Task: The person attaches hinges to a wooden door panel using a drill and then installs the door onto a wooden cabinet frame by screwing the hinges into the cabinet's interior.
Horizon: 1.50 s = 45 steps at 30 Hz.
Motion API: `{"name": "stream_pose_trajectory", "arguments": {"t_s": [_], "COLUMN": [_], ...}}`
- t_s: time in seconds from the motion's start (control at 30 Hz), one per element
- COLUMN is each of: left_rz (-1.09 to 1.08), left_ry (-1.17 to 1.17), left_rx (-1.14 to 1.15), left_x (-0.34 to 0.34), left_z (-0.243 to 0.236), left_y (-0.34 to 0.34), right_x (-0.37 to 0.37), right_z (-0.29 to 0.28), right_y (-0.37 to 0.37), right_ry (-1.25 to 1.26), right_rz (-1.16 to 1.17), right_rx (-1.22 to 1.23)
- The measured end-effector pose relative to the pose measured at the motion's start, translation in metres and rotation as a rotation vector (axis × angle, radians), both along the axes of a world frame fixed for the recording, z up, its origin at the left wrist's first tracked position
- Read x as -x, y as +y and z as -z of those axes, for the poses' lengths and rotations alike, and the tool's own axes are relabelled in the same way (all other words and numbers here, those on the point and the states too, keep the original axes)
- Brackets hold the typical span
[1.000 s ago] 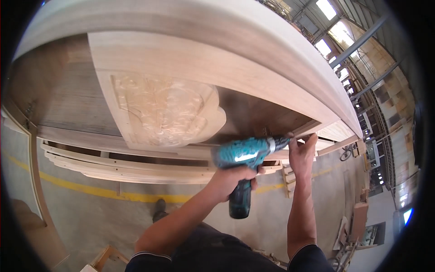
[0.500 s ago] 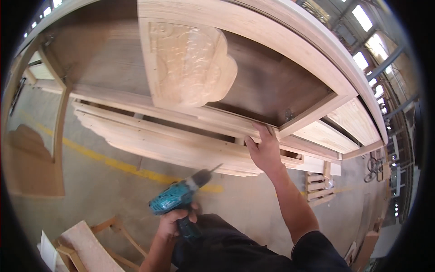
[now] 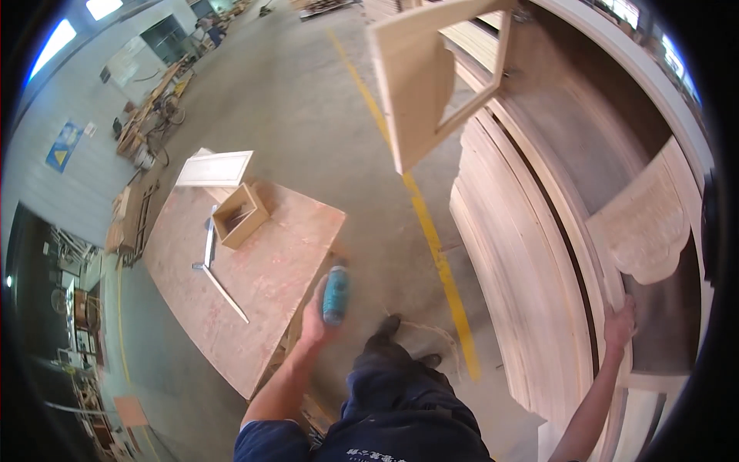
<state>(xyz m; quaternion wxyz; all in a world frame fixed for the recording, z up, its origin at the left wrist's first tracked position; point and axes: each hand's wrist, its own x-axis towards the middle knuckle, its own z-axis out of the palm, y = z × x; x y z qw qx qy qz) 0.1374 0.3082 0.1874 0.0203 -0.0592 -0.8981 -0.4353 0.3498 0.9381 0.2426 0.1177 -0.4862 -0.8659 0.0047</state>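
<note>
My left hand [image 3: 314, 319] is closed round a teal cordless drill [image 3: 336, 296], held near the corner of a workbench. The drill's front end is foreshortened, and I cannot make out a bit. At the right, my right hand [image 3: 618, 329] grips the front rail [image 3: 607, 281] of a large pale wooden cabinet, thumb and fingers on either side of it. Just above that hand, a carved scallop-edged panel [image 3: 650, 231] spans the cabinet opening. Long shaped boards [image 3: 523, 254] lie along the cabinet's near side.
The workbench [image 3: 285, 254] to the left carries an open wooden box [image 3: 258, 222], a white panel [image 3: 219, 168], a try square [image 3: 209, 246] and a thin wood strip [image 3: 225, 294]. An open cabinet door [image 3: 412, 92] juts out ahead. A yellow line [image 3: 435, 254] crosses the floor.
My view has swung left, bringing the workbench into sight and shifting the cabinet to the right. The drill has turned away from the cabinet toward the bench. My right hand stays on the rail.
</note>
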Motion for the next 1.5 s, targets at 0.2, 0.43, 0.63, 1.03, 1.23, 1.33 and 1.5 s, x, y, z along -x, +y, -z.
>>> {"name": "stream_pose_trajectory", "arguments": {"t_s": [0.2,0.43,0.63,1.03,1.23,1.33,1.5], "left_rz": [-0.031,0.125,0.181,0.26,0.606,0.784,0.972], "left_ry": [-0.193,-0.028,-0.379,-0.586,-0.201,-0.241,-0.354], "left_rx": [0.105,0.286,0.836,1.373,0.925,0.648,0.09], "left_x": [0.027,0.053,0.076,0.163,0.134,0.136,0.113], "left_z": [0.115,0.138,0.139,0.065,0.001,0.001,-0.021], "left_y": [-0.171,-0.243,-0.274,-0.167,-0.003,0.076,0.265], "right_x": [0.04,0.047,0.043,0.116,0.096,0.076,0.053], "right_z": [0.001,-0.04,-0.036,-0.025,-0.029,-0.01,-0.032], "right_y": [0.033,0.018,0.011,0.005,-0.032,-0.074,-0.108], "right_ry": [-0.216,-0.339,-0.336,1.62,1.283,1.329,1.365], "right_rz": [0.002,0.06,0.074,-0.053,0.21,-0.007,-0.105], "right_rx": [0.137,0.263,0.249,0.694,0.786,0.792,0.844]}}
